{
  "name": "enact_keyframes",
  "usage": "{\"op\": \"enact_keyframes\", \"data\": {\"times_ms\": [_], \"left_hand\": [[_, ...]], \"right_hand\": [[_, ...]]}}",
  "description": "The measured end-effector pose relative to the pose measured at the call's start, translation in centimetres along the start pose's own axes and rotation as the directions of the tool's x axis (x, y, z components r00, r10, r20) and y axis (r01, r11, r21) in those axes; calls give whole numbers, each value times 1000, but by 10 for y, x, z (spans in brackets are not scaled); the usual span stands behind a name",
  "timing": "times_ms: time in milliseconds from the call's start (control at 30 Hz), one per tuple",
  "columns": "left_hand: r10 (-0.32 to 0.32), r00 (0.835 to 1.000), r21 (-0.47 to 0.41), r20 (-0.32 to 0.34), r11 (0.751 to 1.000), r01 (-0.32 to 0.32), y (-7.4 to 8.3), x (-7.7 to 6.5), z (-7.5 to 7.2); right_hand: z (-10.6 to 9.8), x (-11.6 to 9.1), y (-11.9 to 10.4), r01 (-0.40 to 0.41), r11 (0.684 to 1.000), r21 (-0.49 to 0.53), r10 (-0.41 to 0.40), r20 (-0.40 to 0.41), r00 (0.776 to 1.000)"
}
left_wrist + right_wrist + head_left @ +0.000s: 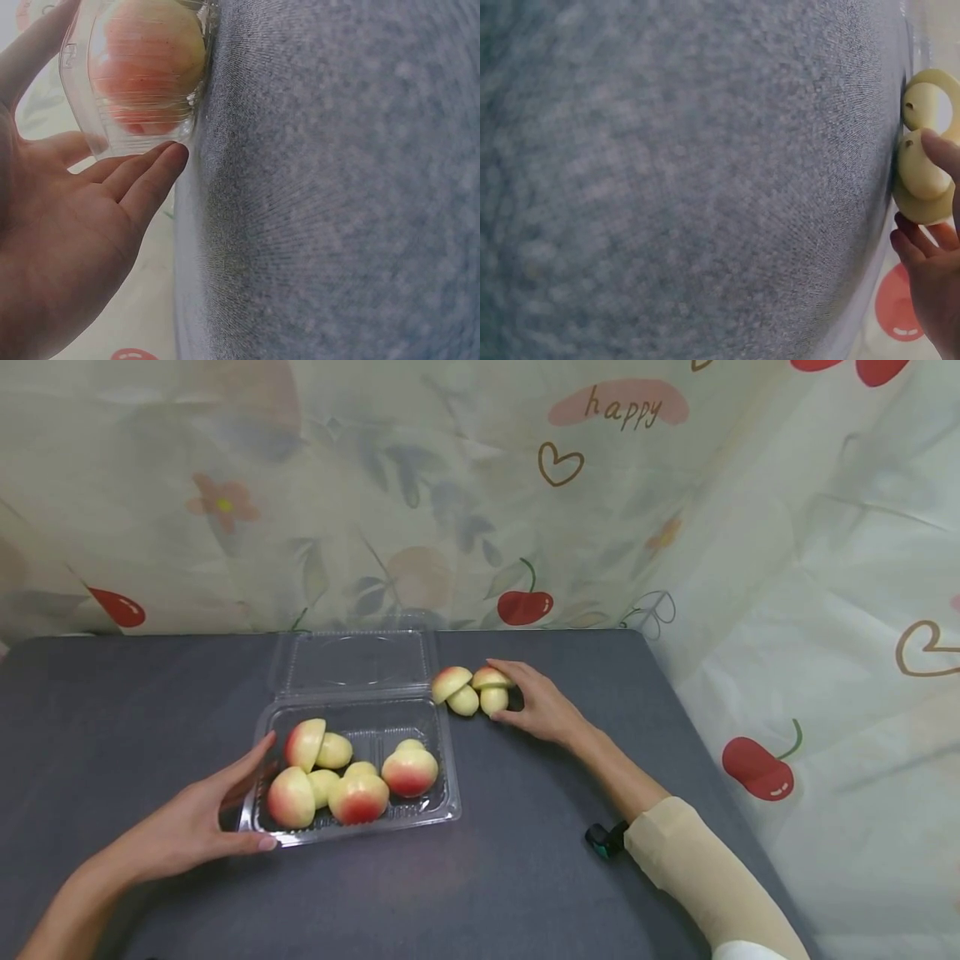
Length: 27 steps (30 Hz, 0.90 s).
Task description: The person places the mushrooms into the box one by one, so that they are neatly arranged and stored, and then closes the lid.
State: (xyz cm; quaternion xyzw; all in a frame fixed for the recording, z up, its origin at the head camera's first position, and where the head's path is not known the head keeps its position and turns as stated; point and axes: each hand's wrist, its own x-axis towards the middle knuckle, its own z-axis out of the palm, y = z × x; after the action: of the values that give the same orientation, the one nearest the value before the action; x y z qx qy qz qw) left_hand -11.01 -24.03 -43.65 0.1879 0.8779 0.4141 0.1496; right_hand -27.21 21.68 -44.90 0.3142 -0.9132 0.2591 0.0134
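Observation:
A clear plastic clamshell container point(448, 781) lies with its lid spread back. Several toy mushrooms point(358, 797) with cream stems and red-tinged caps sit in its tray. My left hand point(191, 827) touches the container's near left corner, fingers nearly straight along the side and thumb by the front rim. In the left wrist view, the fingers meet the clear wall point(142, 146). My right hand point(547, 706) pinches a toy mushroom point(493, 697) between thumb and fingers, right of the container. Another toy mushroom point(452, 685) lies tilted against it; their stem ends show holes in the right wrist view.
The open lid point(360, 660) reaches toward the table's back edge. A printed curtain point(420, 493) hangs behind and along the right side. A small black device point(606, 841) is by my right cuff. Dark grey cloth covers the table point(480, 893).

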Motion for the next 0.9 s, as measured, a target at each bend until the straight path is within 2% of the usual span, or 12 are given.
{"op": "enact_keyframes", "data": {"times_ms": [200,433,900], "left_hand": [[7,1000,0,-9,1000,-7,0,1,0],[-34,999,14,5,999,34,1,1,-1],[-8,1000,-2,-2,1000,8,1,0,1]], "right_hand": [[-3,-2,2,-8,1000,12,9,-36,999],[-4,-4,5,2,1000,31,0,-63,998],[-7,-8,10,-20,989,150,30,-64,997]]}}
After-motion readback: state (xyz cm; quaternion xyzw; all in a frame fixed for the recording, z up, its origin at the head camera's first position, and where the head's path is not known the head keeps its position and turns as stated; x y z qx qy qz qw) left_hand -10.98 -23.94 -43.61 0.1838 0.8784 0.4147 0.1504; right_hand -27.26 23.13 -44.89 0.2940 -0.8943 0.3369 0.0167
